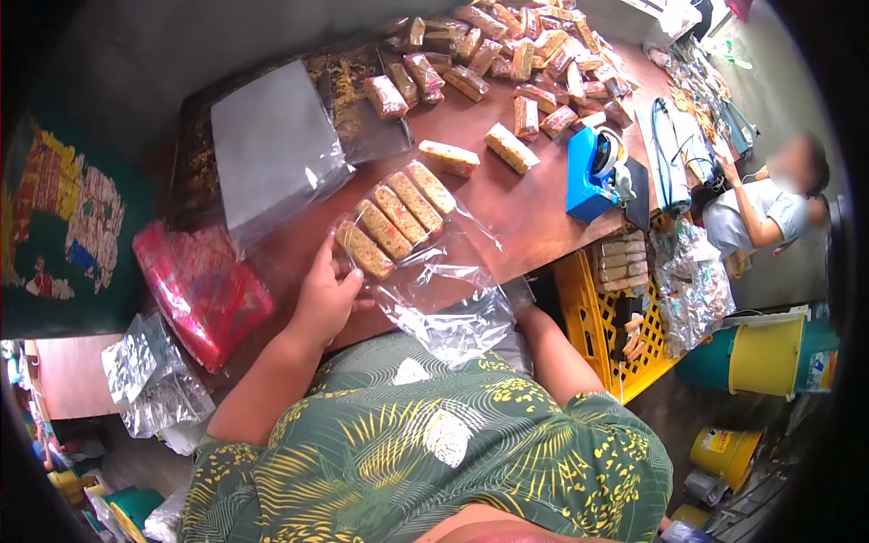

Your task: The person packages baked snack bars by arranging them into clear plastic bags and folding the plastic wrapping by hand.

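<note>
A clear plastic bag (pixel 453 321) lies at the table's front edge, with several wrapped bars (pixel 396 215) side by side in its far end. My left hand (pixel 330 290) is at the left end of this row, its fingers bent around the bag's side by the nearest bar. My right forearm reaches down beside the table edge, right of the bag's loose end; the hand itself is hidden. Two more wrapped bars (pixel 511 148) lie just beyond the row.
Many wrapped bars (pixel 543 54) are heaped at the back. A blue tape dispenser (pixel 593 176) stands right, above a yellow crate (pixel 588 317). Plastic sheets (pixel 272 149) lie on a dark tray, a red plastic pack (pixel 204 294) at left. Another person (pixel 756 213) sits at far right.
</note>
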{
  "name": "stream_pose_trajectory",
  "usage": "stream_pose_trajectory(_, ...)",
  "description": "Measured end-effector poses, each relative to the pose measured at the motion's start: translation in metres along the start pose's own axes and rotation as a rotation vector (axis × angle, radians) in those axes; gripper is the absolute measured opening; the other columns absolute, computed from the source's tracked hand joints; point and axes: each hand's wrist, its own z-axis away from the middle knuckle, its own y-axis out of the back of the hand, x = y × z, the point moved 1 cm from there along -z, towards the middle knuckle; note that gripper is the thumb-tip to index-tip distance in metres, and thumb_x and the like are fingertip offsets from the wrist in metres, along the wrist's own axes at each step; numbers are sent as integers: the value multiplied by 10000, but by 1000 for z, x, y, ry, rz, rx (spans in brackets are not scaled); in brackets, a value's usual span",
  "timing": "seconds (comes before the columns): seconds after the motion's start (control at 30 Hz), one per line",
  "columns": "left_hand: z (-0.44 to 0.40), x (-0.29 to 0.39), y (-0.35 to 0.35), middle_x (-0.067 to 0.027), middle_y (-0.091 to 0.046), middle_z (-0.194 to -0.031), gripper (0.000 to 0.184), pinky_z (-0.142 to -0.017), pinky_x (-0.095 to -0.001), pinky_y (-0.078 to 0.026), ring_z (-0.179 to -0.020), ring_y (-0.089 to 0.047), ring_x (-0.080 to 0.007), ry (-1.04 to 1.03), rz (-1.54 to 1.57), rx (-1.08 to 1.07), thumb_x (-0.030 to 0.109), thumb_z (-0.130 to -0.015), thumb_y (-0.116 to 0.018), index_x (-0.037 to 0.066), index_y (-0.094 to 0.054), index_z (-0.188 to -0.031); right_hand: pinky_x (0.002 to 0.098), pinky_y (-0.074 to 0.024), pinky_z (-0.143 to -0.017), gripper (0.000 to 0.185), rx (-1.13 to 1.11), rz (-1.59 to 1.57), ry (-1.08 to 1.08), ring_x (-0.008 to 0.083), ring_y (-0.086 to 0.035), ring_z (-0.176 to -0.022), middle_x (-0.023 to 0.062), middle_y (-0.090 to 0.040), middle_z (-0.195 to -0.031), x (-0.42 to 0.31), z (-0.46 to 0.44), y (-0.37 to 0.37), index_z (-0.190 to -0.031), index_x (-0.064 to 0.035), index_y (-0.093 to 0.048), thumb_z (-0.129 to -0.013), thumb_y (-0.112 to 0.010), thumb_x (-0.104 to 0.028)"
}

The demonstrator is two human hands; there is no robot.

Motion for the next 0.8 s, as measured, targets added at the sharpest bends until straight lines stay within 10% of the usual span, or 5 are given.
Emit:
stream_pose_trajectory(0.27,-2,-1,3,-147,-594,-1340,777,-740,-321,-646,-1050,-692,-185,17,4,-9,-24,-1031,-488,136,-105,-1688,396,-423,-1148,571,127,-46,-117,308,-564,-1357,205,-599,-1472,5,-112,13,-1473,24,-541,-1050,-572,-358)
stream_pose_trajectory(0.8,-3,5,5,-87,-581,-1411,653,-847,-344,-638,-1137,-684,-185,18,141,62,2,-1059,-383,160,-197,-1665,392,-395,-1181,649,-93,-12,-276,291,-543,-1398,190,-567,-1527,82,-49,18,-1524,11,-506,-1089,-486,-470)
